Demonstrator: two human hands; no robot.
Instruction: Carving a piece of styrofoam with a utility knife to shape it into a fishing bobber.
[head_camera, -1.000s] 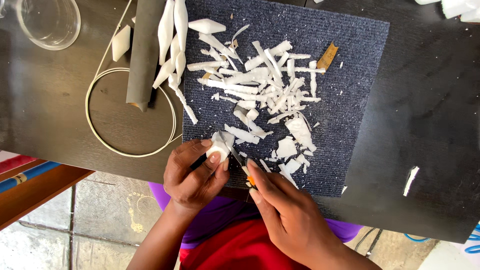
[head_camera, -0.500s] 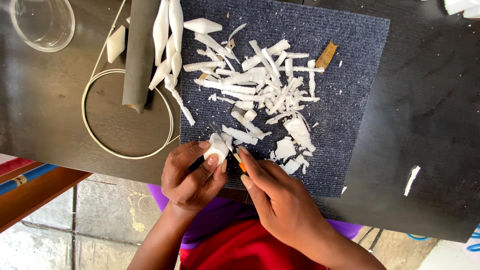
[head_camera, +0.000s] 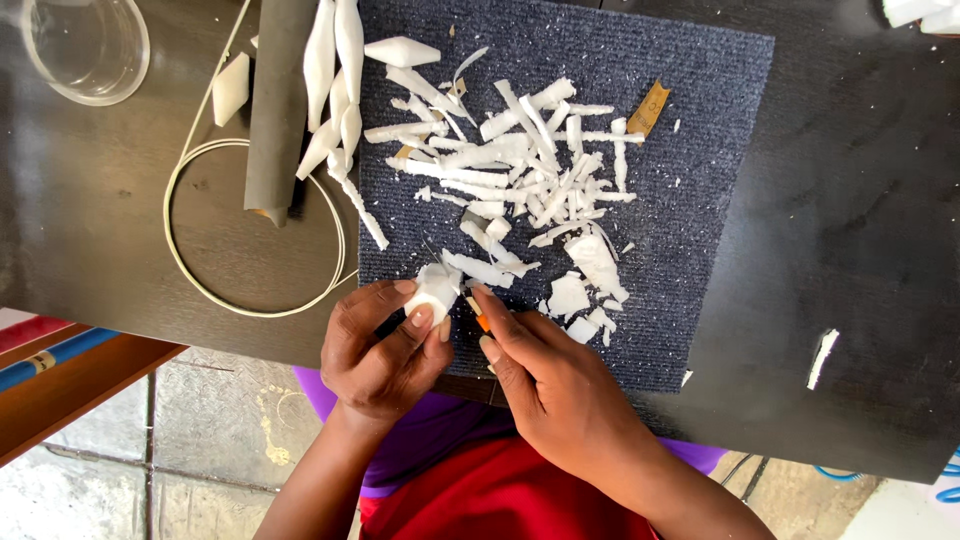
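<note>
Your left hand (head_camera: 375, 350) is curled closed around a small white block (head_camera: 435, 290), thumb and fingertips pinching it just above the near edge of the dark blue mat (head_camera: 700, 200). Your right hand (head_camera: 560, 390) is closed on a thin orange-handled blade (head_camera: 478, 316), whose tip meets the block's right side; most of the tool is hidden under your fingers. To carve well here, it seems wise to keep the left thumb behind the cutting line, take thin passes, and push the edge away from the holding fingers so a slip runs out over the mat. Turning the block a little between cuts should keep its taper even.

Beyond your hands, a heap of white shavings (head_camera: 530, 170) covers the middle of the mat, with a small tan scrap (head_camera: 650, 108) at its far right. Finished white tapered pieces (head_camera: 335, 70) lie along the mat's left edge, beside a grey rod (head_camera: 278, 100) resting across a loop of pale cord (head_camera: 255, 225) on the dark table (head_camera: 860, 200). A clear glass bowl (head_camera: 85, 45) sits at the far left corner.
</note>
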